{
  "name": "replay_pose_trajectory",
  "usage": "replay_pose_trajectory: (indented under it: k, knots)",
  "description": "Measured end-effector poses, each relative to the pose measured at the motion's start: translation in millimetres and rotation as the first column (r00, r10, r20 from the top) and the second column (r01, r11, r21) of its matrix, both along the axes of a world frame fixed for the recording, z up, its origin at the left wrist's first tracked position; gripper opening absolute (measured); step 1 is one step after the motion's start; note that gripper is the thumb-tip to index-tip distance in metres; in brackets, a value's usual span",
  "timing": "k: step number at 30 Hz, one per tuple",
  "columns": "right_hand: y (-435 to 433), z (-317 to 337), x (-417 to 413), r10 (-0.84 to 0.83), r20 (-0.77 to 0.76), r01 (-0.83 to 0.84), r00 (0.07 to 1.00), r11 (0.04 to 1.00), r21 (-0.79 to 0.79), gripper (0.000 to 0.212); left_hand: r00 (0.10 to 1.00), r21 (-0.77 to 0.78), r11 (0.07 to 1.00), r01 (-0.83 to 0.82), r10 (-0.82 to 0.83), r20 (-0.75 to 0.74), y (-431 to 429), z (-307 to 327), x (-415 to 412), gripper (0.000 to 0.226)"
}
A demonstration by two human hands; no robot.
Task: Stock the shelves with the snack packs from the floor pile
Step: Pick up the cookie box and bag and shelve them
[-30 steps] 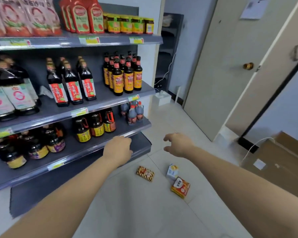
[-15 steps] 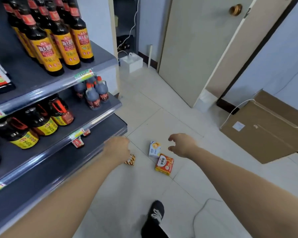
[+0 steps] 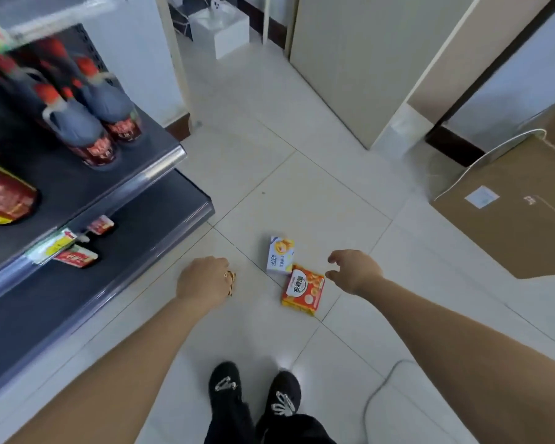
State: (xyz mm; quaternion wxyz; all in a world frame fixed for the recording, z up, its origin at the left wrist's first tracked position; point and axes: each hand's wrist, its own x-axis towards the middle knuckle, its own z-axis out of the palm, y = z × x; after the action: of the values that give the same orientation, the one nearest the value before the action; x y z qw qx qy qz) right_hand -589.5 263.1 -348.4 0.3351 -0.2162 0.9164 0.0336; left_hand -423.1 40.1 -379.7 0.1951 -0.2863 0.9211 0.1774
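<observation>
- The shelves (image 3: 87, 193) filled the left side. Dark bottles (image 3: 90, 129) with red caps stood on the upper tier, and the bottom tier held two small red sachets (image 3: 77, 256) near its front lip.
- A flat carton (image 3: 510, 219) lay closed on the floor at far right, well apart from the pile. What it held could not be seen.
- A white bin (image 3: 220, 30) sat up by the wall, its contents hidden too.
- The right hand (image 3: 354, 270) hung over the tiles with fingers spread and loosely hooked. There was nothing in it, and it was just beside the orange pack's top corner.
- The left hand (image 3: 204, 280) was knuckles-up over the striped pack. Its fingers were hidden beneath, so whether it had closed on the pack could not be told.
- The orange pack (image 3: 303, 291) lay flat on the floor between the hands, its top end touching the white pack.
- It looked like a light, stiff little box. My call was to pinch it across the two long edges, because the flat face offered nothing to hook.
- The white pack (image 3: 280, 254) lay just beyond it. It was another light box, probably easy to dent at the corners, so the sides were the place to take hold.
- Only a sliver of the striped pack (image 3: 232, 283) showed at the left hand's edge. It looked like a soft wrapper, likely slick and crinkly, and best taken round the body.
</observation>
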Motion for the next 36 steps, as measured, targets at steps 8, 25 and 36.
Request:
replay_pose_trajectory:
  k: [8,25,36]
  knots:
    - [-12,-178,-42,-0.02,0.027,0.019,0.999,0.998,0.053,0.042,0.992,0.031,0.998,0.052,-0.055,0.115,-21,-177,-44,0.028]
    - [-9,-484,-97,-0.109,0.019,0.106,0.994,0.987,0.12,0.059,0.981,0.159,0.977,0.146,-0.163,0.105,-3,-472,-135,0.041]
    - [-9,-512,-102,-0.111,-0.005,0.11,0.994,0.988,0.107,0.034,0.881,0.614,0.669,-0.419,0.463,0.097,32,-515,-186,0.043]
